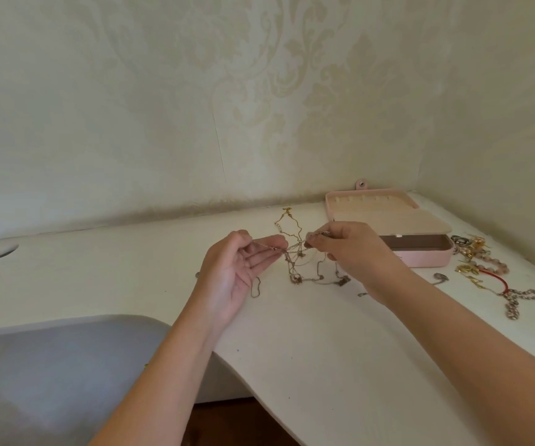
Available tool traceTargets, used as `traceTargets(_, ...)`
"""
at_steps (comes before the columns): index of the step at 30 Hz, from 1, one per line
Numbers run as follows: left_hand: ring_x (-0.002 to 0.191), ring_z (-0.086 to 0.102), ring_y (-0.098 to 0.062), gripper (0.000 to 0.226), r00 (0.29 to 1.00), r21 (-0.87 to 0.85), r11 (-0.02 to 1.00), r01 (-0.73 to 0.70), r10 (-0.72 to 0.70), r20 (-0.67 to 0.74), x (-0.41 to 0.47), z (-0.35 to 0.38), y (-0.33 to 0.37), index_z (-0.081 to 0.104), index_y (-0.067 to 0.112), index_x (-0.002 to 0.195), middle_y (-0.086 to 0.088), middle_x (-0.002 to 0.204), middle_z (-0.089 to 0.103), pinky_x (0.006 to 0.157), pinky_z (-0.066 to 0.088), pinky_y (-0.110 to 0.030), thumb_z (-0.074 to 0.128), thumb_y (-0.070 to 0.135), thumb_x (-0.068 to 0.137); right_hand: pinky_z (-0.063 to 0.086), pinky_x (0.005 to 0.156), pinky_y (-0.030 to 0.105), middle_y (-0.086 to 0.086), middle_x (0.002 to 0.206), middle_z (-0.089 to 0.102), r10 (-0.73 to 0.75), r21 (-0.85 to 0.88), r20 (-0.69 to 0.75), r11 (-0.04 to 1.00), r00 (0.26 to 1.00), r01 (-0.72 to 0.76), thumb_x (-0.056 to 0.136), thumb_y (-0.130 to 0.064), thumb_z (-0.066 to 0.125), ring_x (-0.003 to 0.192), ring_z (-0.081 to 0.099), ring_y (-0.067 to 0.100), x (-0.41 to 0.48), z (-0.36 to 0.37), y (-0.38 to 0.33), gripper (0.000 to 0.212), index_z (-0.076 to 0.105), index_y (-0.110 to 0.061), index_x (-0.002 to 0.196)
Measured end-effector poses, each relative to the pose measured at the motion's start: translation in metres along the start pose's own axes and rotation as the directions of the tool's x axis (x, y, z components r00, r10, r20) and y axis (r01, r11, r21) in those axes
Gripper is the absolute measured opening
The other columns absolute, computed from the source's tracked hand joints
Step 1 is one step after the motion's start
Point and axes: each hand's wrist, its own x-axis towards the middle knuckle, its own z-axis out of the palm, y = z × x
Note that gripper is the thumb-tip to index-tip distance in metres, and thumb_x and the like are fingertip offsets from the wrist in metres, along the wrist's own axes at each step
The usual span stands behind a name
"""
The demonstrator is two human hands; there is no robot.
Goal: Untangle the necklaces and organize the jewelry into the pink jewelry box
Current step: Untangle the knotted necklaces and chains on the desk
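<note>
**Both ends pinched**

Left of the pink jewelry box [420,257], the left hand [237,268] lies palm up, thumb and forefinger pinching a chain, other fingers loose. The right hand [346,249], fingers curled, pinches the tangle nearer the box. The tangled necklaces [295,279] droop between them onto the white desk [292,333]. Loose jewelry [481,265] lies right of the open box

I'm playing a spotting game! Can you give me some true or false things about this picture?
1. The left hand and right hand both pinch the chains. True.
2. The box is closed. False: its lid is open.
3. The box sits left of both hands. False: it is on the right, behind the right hand.
4. More jewelry lies right of the box. True.
</note>
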Motion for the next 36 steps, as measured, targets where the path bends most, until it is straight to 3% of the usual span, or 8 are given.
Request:
traceTargets(3, 0.070, 0.070, -0.024, 0.028, 0.997, -0.092, 0.994, 0.063, -0.066, -0.040, 0.001, 0.003, 0.001, 0.041, 0.012, 0.068, -0.011, 0.066, 0.062, 0.065, 0.059, -0.031, 0.037, 0.010, 0.096, 0.024, 0.038, 0.012, -0.017, 0.041, 0.046, -0.006, -0.038, 0.035, 0.999, 0.999, 0.007, 0.089, -0.023, 0.066, 0.039, 0.031, 0.004, -0.005, 0.003, -0.003, 0.011, 0.072, -0.015, 0.084)
traceTargets(9, 0.040, 0.027, -0.007, 0.035, 0.985, 0.122, 0.978, 0.167, -0.161, -0.057, 0.002, 0.003, -0.006, 0.033, 0.019, 0.066, 0.005, 0.051, 0.025, 0.035, 0.033, -0.017, 0.053, 0.018, 0.095, 0.035, 0.054, 0.007, -0.019, 0.069, 0.065, 0.022, -0.010, 0.059, 1.000, 0.998, -0.021, 0.087, -0.025, 0.067, 0.058, 0.047, 0.000, -0.006, 0.003, -0.005, 0.010, 0.075, -0.019, 0.084)
traceTargets(14, 0.041, 0.015, -0.006, 0.032, 0.981, 0.397, 0.903, 0.164, -0.190, 0.025, -0.004, 0.002, -0.006, 0.041, 0.021, 0.063, 0.010, 0.049, 0.023, 0.038, 0.010, -0.018, 0.067, 0.028, 0.081, 0.033, 0.060, 0.016, 0.008, 0.077, 0.066, -0.005, -0.144, 0.147, 0.989, 0.989, 0.027, 0.091, -0.022, 0.060, 0.056, 0.046, 0.006, -0.008, 0.001, -0.010, 0.018, 0.076, -0.022, 0.083)
traceTargets(17, 0.042, 0.014, -0.011, 0.012, 0.989, 0.551, 0.831, 0.076, -0.134, 0.065, -0.008, 0.004, -0.010, 0.067, 0.018, 0.088, 0.008, 0.047, 0.025, 0.044, 0.007, -0.026, 0.072, 0.025, 0.080, 0.029, 0.039, 0.010, -0.016, 0.066, 0.057, -0.080, -0.353, 0.109, 0.929, 0.991, 0.114, 0.098, -0.025, 0.047, 0.039, 0.045, 0.000, -0.008, -0.002, -0.013, 0.027, 0.073, -0.019, 0.091)
traceTargets(23, 0.039, 0.019, -0.007, 0.025, 0.994, 0.760, 0.641, -0.107, 0.081, 0.072, -0.006, 0.005, -0.023, 0.066, 0.022, 0.073, 0.011, 0.040, 0.029, 0.041, 0.015, -0.022, 0.057, 0.030, 0.095, 0.048, 0.072, 0.028, -0.002, 0.097, 0.069, -0.131, -0.372, 0.040, 0.918, 0.991, 0.137, 0.099, -0.025, 0.041, 0.087, 0.064, 0.024, -0.008, -0.003, -0.014, 0.030, 0.070, -0.023, 0.097)
traceTargets(26, 0.046, 0.044, -0.008, 0.034, 0.996, 0.634, 0.769, -0.082, 0.080, 0.032, -0.007, 0.004, -0.019, 0.063, 0.015, 0.071, 0.003, 0.057, 0.047, 0.046, 0.033, -0.018, 0.047, 0.023, 0.100, 0.049, 0.063, 0.025, -0.010, 0.073, 0.066, -0.166, -0.260, -0.046, 0.954, 0.985, 0.148, 0.093, -0.014, 0.054, 0.067, 0.062, 0.016, -0.005, -0.007, -0.015, 0.023, 0.071, -0.021, 0.080)
traceTargets(30, 0.100, 0.068, -0.026, 0.030, 0.995, 0.101, 0.991, 0.092, -0.094, 0.015, -0.006, 0.004, -0.007, 0.059, 0.006, 0.077, -0.016, 0.102, 0.071, 0.090, 0.052, -0.035, 0.040, 0.014, 0.100, 0.053, 0.076, 0.023, -0.002, 0.067, 0.066, 0.032, 0.161, 0.159, 0.985, 0.987, -0.058, 0.083, -0.009, 0.070, 0.067, 0.062, 0.012, -0.002, -0.013, -0.014, 0.004, 0.070, -0.009, 0.079)
traceTargets(36, 0.077, 0.072, -0.025, 0.029, 0.982, -0.080, 0.980, 0.180, -0.185, -0.050, -0.009, 0.001, -0.006, 0.048, 0.011, 0.076, -0.013, 0.077, 0.070, 0.067, 0.059, -0.031, 0.038, 0.019, 0.101, 0.056, 0.072, 0.024, 0.003, 0.070, 0.067, 0.100, 0.435, 0.455, 0.842, 0.885, -0.319, 0.070, -0.016, 0.067, 0.072, 0.069, 0.014, -0.005, -0.012, -0.010, 0.011, 0.064, -0.008, 0.077)
